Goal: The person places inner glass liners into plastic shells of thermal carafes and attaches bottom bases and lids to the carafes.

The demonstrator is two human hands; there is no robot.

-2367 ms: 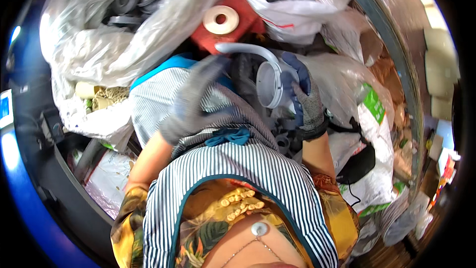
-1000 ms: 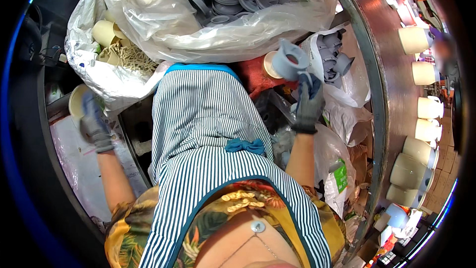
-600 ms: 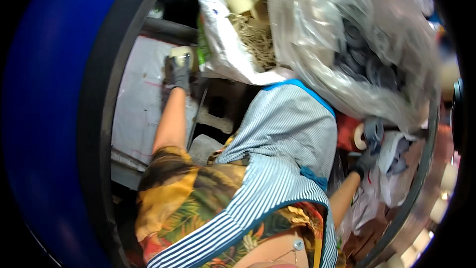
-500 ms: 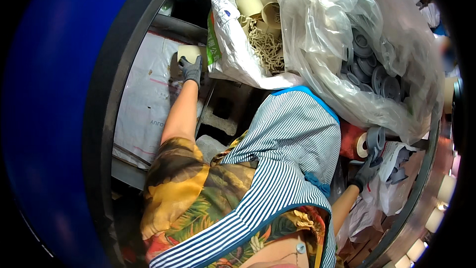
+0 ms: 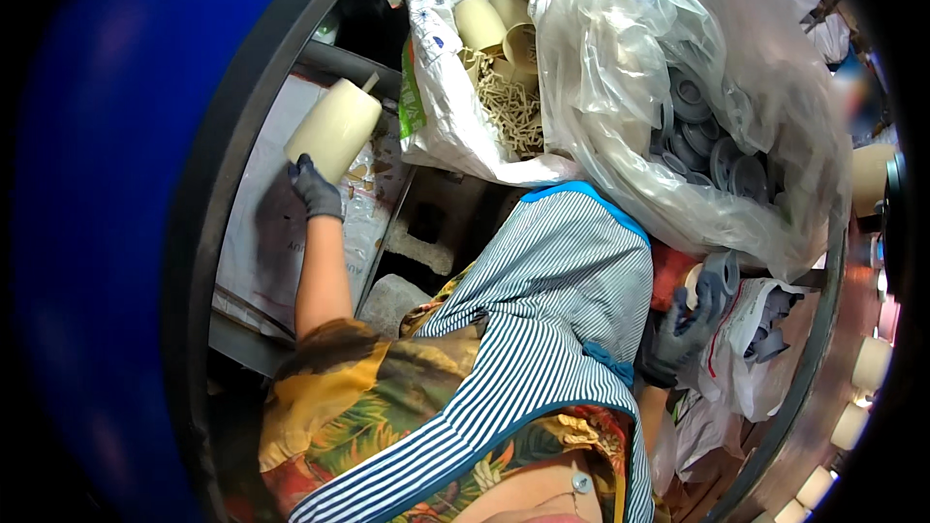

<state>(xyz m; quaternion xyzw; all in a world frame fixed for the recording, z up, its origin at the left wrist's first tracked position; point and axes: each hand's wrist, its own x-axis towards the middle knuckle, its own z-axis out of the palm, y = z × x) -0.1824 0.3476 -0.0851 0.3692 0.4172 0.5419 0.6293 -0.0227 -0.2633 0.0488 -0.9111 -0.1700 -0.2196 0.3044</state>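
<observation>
My left hand (image 5: 315, 188), in a grey glove, is closed around the lower end of a cream plastic cup (image 5: 336, 131). The cup is tilted above a white-covered work surface (image 5: 252, 242), and a thin stub sticks out past its upper end. Small tan scraps lie on the surface beside it. At the right, my gloved right hand (image 5: 681, 334) has its thumb and fingers apart. It is at a grey plastic ring (image 5: 723, 271) and a cream roll (image 5: 693, 283), which its fingers partly cover. Whether it touches either one I cannot tell.
Ahead stands a white woven sack (image 5: 436, 126) with cream cups and curly offcuts. Right of it, a clear plastic bag (image 5: 620, 87) holds grey round lids (image 5: 702, 136). A smaller white bag (image 5: 736, 329) has grey pieces. A dark metal frame (image 5: 218, 136) edges the left side.
My left hand has lifted the cup off the surface, tilted it and brought it left and nearer. My right hand has shifted left, over the cream roll, with its fingers spread.
</observation>
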